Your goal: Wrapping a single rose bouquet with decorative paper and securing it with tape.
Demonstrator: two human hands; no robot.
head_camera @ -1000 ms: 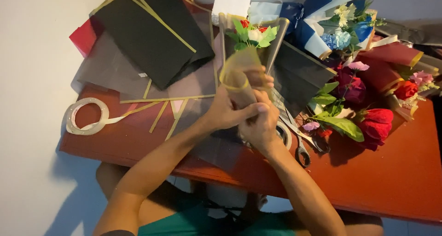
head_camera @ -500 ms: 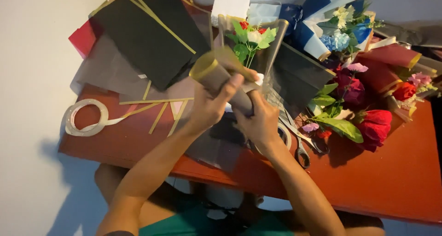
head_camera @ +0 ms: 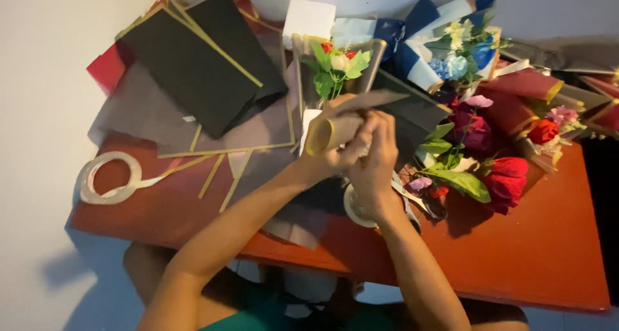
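Note:
Both my hands hold a small bouquet (head_camera: 335,70) of red, white and green flowers wrapped in grey paper with a gold edge. My left hand (head_camera: 332,153) grips the rolled lower part of the wrap (head_camera: 322,134), which lies tilted to the left. My right hand (head_camera: 374,157) presses on the wrap from the right side, fingers closed around it. The flower heads point away from me, toward the wall.
Black and grey gold-edged wrapping sheets (head_camera: 193,66) lie at the left of the red table (head_camera: 529,253). A ribbon roll (head_camera: 106,176) sits near the left edge. Finished bouquets (head_camera: 490,150) and a blue-wrapped one (head_camera: 445,47) crowd the right. Scissors (head_camera: 412,205) and tape (head_camera: 358,211) lie under my right wrist.
The wrapped stem end has turned from upright to pointing left, and my hands have shifted slightly right and closer together around it.

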